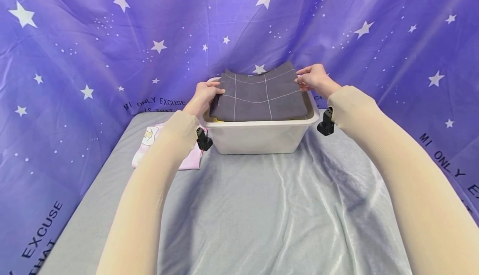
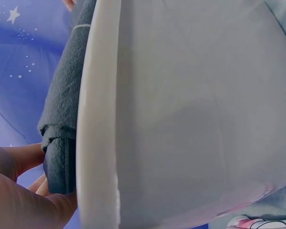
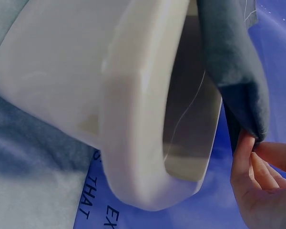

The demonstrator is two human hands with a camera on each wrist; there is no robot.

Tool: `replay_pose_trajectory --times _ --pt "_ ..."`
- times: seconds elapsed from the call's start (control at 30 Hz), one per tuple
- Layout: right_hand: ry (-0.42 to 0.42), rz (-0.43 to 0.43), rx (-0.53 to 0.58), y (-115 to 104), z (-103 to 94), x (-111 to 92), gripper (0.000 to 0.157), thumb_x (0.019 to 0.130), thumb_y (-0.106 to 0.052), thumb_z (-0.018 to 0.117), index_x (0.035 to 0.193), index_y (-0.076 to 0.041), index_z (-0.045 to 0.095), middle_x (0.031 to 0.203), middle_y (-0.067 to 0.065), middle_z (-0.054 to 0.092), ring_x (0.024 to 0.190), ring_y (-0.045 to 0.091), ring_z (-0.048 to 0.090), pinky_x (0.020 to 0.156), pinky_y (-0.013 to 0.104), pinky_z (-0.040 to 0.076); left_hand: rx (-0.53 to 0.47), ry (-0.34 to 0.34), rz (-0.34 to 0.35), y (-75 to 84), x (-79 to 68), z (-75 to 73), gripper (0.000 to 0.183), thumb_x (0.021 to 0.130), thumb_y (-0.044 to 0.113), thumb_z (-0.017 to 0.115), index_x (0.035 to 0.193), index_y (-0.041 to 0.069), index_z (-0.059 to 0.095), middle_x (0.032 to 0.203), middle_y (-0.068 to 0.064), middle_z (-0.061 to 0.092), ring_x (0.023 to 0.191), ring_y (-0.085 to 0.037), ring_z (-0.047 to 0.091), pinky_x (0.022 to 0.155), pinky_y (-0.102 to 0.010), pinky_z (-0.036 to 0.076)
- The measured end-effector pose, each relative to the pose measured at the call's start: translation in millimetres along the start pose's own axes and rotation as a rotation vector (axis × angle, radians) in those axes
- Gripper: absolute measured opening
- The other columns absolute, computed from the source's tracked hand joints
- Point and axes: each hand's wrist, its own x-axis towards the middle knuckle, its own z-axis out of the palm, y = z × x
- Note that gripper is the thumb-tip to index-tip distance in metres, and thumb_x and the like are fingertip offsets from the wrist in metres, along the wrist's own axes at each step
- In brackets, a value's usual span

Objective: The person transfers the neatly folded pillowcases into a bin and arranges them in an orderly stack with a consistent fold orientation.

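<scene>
A folded dark grey cloth (image 1: 258, 94) with thin white grid lines spans the mouth of a white plastic bin (image 1: 258, 140). My left hand (image 1: 206, 94) pinches the cloth's left edge, thumb on top. In the left wrist view the fingers (image 2: 26, 157) grip its folded layers beside the bin's rim (image 2: 97, 119). My right hand (image 1: 314, 77) pinches the right edge near the upper corner. The right wrist view shows thumb and finger on a cloth corner (image 3: 250, 105), raised outside the rim. Below the cloth, a bit of yellow (image 1: 218, 120) shows inside the bin.
A folded pink garment (image 1: 191, 163) with a cartoon print lies left of the bin, partly behind my left forearm. Grey velvety fabric (image 1: 239, 208) covers the surface under the bin. A purple star-patterned curtain (image 1: 209, 13) hangs behind and along both sides.
</scene>
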Motion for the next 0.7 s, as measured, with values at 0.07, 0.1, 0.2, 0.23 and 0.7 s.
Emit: replay_pose_trajectory --times 0.07,0.1,0.2,0.23,0.7 --pt "0.015 0.038 -0.026 0.0 1.4 8.6 0.049 0.087 0.005 0.052 0.133 0.008 0.039 0.055 -0.01 0.054 0.047 0.003 0.051 0.05 0.015 0.049 0.003 0.005 0.0 -0.5 0.2 0.5 0.047 0.082 -0.006 0.058 0.128 0.004 0.052 0.13 -0.012 0.052 0.103 -0.02 0.055 0.092 -0.031 0.045" --pt "0.017 0.051 -0.031 0.5 1.4 11.6 0.049 0.086 0.005 0.052 0.134 0.008 0.038 0.055 -0.009 0.053 0.046 0.004 0.051 0.048 0.016 0.048 0.008 0.008 0.0 -0.6 0.2 0.8 0.047 0.082 -0.006 0.058 0.128 0.004 0.052 0.129 -0.012 0.053 0.102 -0.02 0.055 0.092 -0.031 0.045" --pt "0.037 0.043 -0.055 1.0 2.2 13.7 0.047 0.086 0.005 0.052 0.132 0.008 0.04 0.054 -0.01 0.052 0.046 0.003 0.05 0.048 0.015 0.048 0.023 0.016 0.002 -0.2 0.6 1.8 0.047 0.082 -0.005 0.059 0.127 0.004 0.053 0.129 -0.013 0.053 0.103 -0.021 0.056 0.091 -0.03 0.046" --pt "0.034 0.035 -0.046 1.1 2.0 13.1 0.048 0.086 0.005 0.052 0.132 0.009 0.04 0.054 -0.01 0.053 0.046 0.003 0.051 0.048 0.016 0.048 0.025 0.018 0.005 -0.2 0.7 2.1 0.046 0.082 -0.005 0.059 0.127 0.003 0.053 0.128 -0.013 0.053 0.104 -0.022 0.056 0.091 -0.03 0.046" --pt "0.031 0.02 -0.054 3.3 6.3 11.2 0.046 0.086 0.006 0.051 0.131 0.01 0.041 0.053 -0.01 0.052 0.046 0.003 0.05 0.047 0.015 0.047 0.079 0.028 0.022 -3.9 3.1 4.2 0.045 0.082 -0.004 0.06 0.126 0.003 0.053 0.131 -0.012 0.051 0.105 -0.022 0.056 0.093 -0.03 0.045"
